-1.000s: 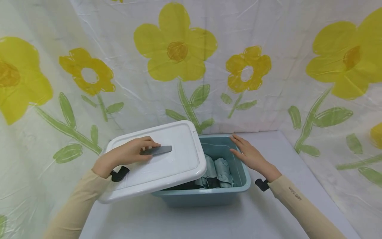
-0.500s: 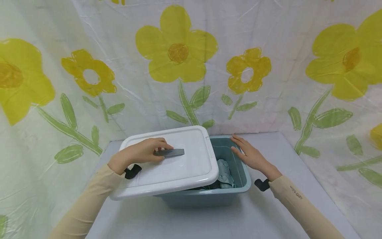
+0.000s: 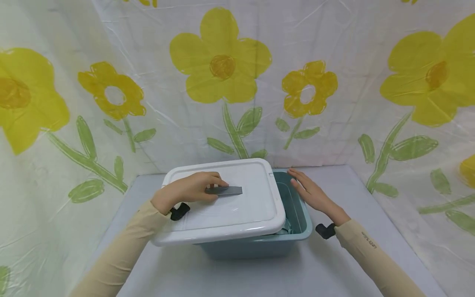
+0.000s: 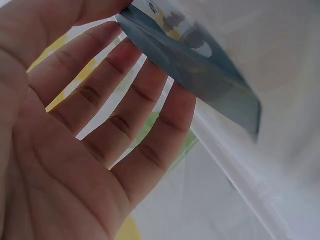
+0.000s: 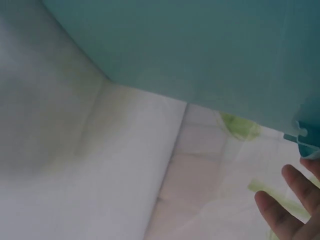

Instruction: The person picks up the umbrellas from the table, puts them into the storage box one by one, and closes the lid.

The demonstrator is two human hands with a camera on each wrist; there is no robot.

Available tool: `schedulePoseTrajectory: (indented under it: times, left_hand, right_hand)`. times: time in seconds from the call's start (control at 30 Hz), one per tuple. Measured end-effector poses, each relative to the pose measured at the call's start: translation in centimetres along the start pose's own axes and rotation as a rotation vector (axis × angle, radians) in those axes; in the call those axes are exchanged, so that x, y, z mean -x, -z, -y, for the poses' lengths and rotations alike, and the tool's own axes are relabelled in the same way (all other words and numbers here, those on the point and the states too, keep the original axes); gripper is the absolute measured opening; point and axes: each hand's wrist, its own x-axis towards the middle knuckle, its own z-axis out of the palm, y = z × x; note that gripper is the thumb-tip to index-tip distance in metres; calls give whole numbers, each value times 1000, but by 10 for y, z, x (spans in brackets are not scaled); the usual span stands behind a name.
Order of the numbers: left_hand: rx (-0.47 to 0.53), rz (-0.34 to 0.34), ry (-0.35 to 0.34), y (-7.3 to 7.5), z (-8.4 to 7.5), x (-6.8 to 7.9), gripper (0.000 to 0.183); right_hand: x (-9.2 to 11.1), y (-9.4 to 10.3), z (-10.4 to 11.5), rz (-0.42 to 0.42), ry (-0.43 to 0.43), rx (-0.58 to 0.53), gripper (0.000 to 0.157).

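Note:
My left hand [image 3: 193,187] pinches the grey handle [image 3: 231,190] on top of a white lid [image 3: 246,212]. Tilted and set off to the left, the lid covers most of a blue-green storage bin [image 3: 252,248]. A strip of the bin's inside shows at the right, with a bit of pale blue-green fabric [image 3: 285,228]. The left wrist view shows fingertips against the handle's strip [image 4: 200,75]. My right hand [image 3: 315,194] rests with straight fingers on the bin's right rim. In the right wrist view, its fingers [image 5: 275,212] lie by the rim, near the bin's outer wall [image 5: 175,50].
The bin stands on a white table [image 3: 178,274]. A curtain [image 3: 163,132] printed with yellow flowers hangs behind the table and along its sides. Each wrist carries a small black camera mount, such as the left one [image 3: 180,211].
My left hand has carried the lid to the right over the bin, hiding the rolled fabric that showed inside. The right hand has stayed at the rim.

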Motion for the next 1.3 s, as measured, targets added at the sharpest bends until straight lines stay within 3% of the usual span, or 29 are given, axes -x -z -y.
schedulePoseTrajectory:
  times: [0.67,0.9,1.3]
  left_hand:
    - [-23,48,-57,-14,-14,-41,36]
    - [-58,35,-81,-19,-19,-49,36]
    - [-81,52,-67,-27,-21,-58,36]
  right_hand:
    - [0,1,4,11,-6,-124,58]
    - [0,6,2,22,9,-123,63]
    - [0,12,-2,-8,38,-106,59]
